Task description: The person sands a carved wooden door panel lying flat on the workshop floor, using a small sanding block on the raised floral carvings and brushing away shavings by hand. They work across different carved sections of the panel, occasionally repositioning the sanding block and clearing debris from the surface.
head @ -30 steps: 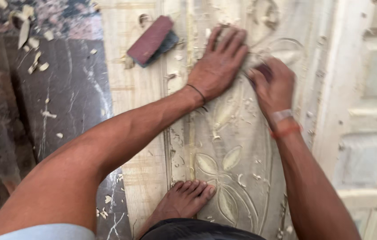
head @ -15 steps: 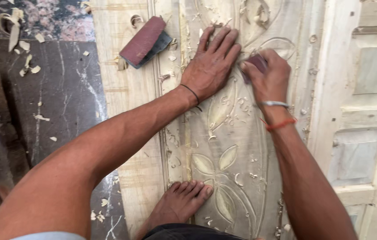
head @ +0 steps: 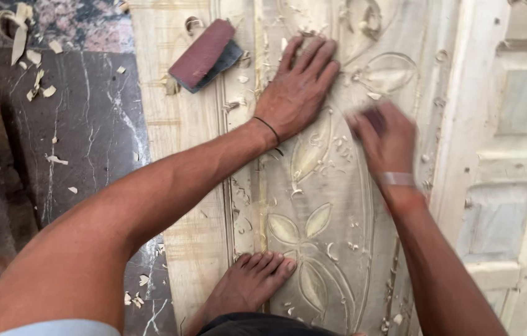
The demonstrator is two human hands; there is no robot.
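My pale carved panel bears leaf patterns; the folded sandpaper is maroon; the floor is dark, white-veined marble.

Dark marble floor under carved wooden panel, shavings scattered

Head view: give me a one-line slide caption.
Left hand pressed flat on a carved wooden panel while the blurred right hand rubs its leaf relief; a sanding block lies nearby.
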